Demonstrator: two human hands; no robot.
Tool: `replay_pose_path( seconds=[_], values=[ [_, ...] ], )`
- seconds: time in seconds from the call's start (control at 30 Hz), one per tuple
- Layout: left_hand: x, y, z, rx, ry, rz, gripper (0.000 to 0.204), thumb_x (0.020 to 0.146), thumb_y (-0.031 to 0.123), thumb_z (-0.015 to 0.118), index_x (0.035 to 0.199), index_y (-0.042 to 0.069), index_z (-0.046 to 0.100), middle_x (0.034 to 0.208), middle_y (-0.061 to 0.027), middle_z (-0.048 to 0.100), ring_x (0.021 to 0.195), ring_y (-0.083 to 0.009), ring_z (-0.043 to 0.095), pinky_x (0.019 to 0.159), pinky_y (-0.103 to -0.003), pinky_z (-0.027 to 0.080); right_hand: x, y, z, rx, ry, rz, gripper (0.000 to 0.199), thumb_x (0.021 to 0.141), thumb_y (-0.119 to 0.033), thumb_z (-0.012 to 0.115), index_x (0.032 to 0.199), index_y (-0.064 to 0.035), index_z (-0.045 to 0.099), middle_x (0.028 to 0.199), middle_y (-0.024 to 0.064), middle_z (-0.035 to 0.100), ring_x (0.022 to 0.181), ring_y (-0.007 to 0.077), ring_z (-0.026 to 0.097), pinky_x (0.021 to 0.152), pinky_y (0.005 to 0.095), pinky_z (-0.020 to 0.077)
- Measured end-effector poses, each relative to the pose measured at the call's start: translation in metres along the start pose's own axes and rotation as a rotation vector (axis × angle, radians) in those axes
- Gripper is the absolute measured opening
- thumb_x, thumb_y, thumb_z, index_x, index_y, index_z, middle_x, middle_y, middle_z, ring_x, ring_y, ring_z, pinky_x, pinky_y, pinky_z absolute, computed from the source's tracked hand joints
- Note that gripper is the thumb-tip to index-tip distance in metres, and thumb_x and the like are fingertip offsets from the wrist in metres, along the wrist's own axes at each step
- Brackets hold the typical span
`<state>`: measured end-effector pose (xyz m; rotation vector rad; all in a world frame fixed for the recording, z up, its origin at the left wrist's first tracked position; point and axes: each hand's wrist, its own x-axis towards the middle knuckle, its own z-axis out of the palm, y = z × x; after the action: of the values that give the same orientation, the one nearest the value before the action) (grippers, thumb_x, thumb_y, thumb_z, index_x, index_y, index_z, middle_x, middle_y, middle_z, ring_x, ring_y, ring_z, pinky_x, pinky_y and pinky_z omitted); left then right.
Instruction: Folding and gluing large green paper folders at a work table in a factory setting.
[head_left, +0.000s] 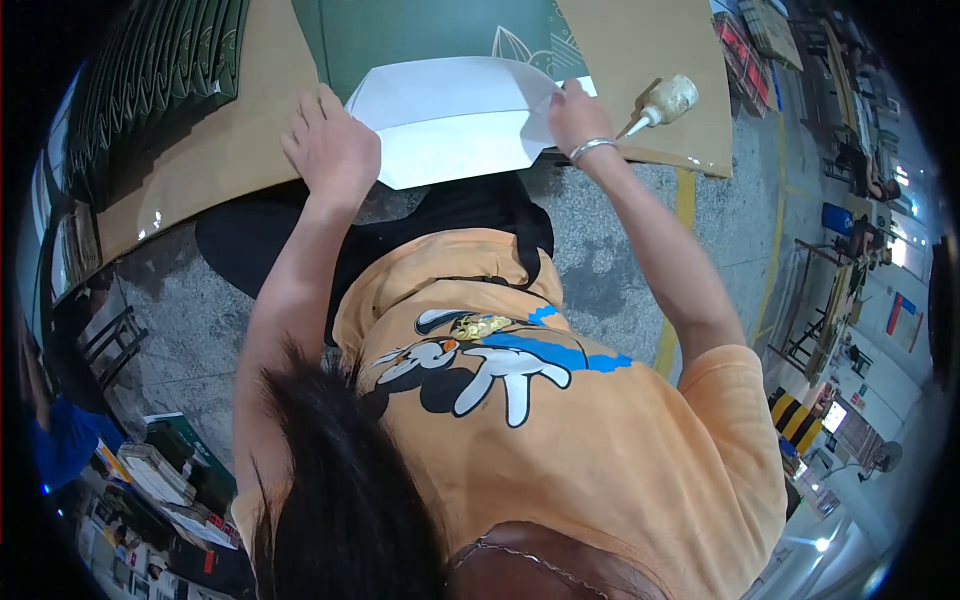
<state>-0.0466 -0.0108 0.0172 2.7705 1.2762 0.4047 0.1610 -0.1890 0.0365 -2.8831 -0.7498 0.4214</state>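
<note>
Paper bag [455,100] near squeeze bottle [670,98]

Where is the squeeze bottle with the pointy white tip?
In the head view, the squeeze bottle is toward the upper right, on brown cardboard, just to the right of the right hand.

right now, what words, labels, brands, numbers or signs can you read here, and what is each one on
No readable text anywhere.
Green paper bag: pale line pattern, no lettering I can make out.
Squeeze bottle: no legible label.
Orange T-shirt: cartoon print, no readable words.
Red-and-blue wall poster: too small to read.
Lit screen: too small and blurred.
</note>
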Motion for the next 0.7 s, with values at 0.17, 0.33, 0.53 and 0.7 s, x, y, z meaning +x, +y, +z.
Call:
replay_pose_path(
  seconds=[0.17, 0.33, 0.53, 0.7],
  values=[
    [0.017, 0.006, 0.006, -0.146, -0.277, -0.131, 0.052, 0.079, 0.009, 0.049, 0.127, -0.008, 0.042, 0.120, -0.0212, 0.052, 0.117, -0.0349, 0.043, 0.104, -0.048, 0.025, 0.010, -0.003, 0.001, -0.100, -0.084, -0.038, 0.030, 0.087, -0.021, 0.049, 0.108, -0.0007, 0.057, 0.097, 0.0223, 0.066, 0.091, 0.0383, 0.064, 0.080, 0.0457, 0.0514],
    [0.011, 0.014, 0.023, -0.010, -0.168, -0.116, 0.059, 0.086, 0.021, 0.050, 0.134, -0.009, 0.035, 0.134, -0.0243, 0.042, 0.127, -0.0365, 0.036, 0.108, -0.055, 0.017, 0.005, -0.023, 0.002, -0.047, -0.205, 0.083, 0.042, 0.086, -0.026, 0.052, 0.120, 0.0004, 0.053, 0.112, 0.0250, 0.061, 0.107, 0.0378, 0.059, 0.091, 0.0494, 0.0458],
    [0.005, 0.020, 0.036, -0.180, 0.077, 0.095, 0.081, 0.093, 0.055, 0.041, 0.143, -0.006, 0.024, 0.153, -0.0231, 0.015, 0.143, -0.0375, 0.008, 0.110, -0.062, 0.001, 0.001, -0.020, 0.052, 0.043, 0.516, -0.434, 0.072, 0.089, -0.045, 0.052, 0.142, -0.0005, 0.032, 0.148, 0.0247, 0.027, 0.140, 0.0362, 0.020, 0.110, 0.0599, 0.0109],
    [0.009, 0.024, 0.036, 0.029, -0.160, 0.137, 0.086, 0.092, 0.060, 0.037, 0.145, -0.004, 0.019, 0.152, -0.0226, 0.016, 0.143, -0.0361, 0.008, 0.111, -0.060, 0.001, 0.007, -0.029, 0.063, -0.144, 0.388, -0.452, 0.076, 0.093, -0.055, 0.036, 0.144, 0.0006, 0.028, 0.150, 0.0245, 0.024, 0.142, 0.0366, 0.017, 0.113, 0.0547, 0.0066]
  ],
)
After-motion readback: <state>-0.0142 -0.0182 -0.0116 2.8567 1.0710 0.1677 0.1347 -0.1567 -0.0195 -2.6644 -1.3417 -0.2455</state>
